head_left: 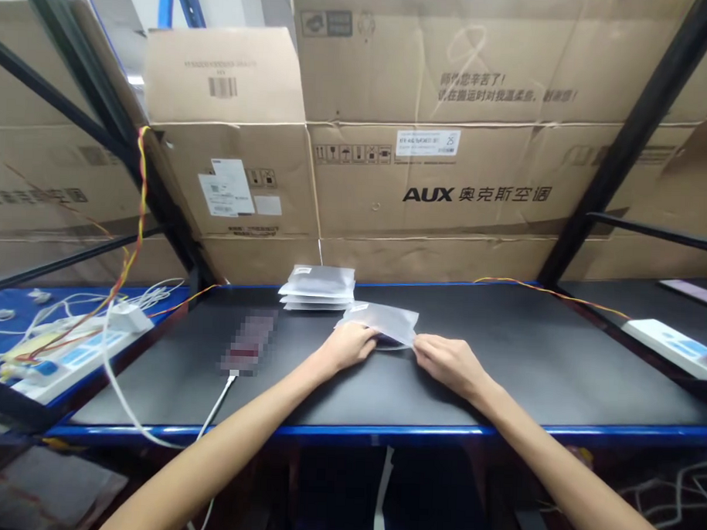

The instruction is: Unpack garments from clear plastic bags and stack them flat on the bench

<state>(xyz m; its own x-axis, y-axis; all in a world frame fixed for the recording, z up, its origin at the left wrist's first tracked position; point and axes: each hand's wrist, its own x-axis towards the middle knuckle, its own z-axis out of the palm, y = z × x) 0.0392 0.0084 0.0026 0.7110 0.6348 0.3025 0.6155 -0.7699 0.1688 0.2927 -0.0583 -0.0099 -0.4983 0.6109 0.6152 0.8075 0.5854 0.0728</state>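
A translucent, frosted plastic pouch point(389, 319) lies over the dark worktop between my two hands, with something dark showing at its near side. My left hand point(351, 345) presses on the pouch's left end, fingers curled over its near edge. At the right corner, the thumb and fingers of my right hand point(446, 359) pinch the pouch. Just behind and to the left stands a small stack of similar flat pouches point(319, 285), the top one bearing a white label. What is inside the pouches I cannot make out.
A phone-like device point(249, 342), blurred out, lies left on a white cable point(215, 403). Power strips point(75, 363) point(672, 346) sit at both sides. Cardboard boxes point(478, 161) wall the back, and black shelf posts point(624, 143) rise at the sides. The worktop has a blue front edge point(376, 433).
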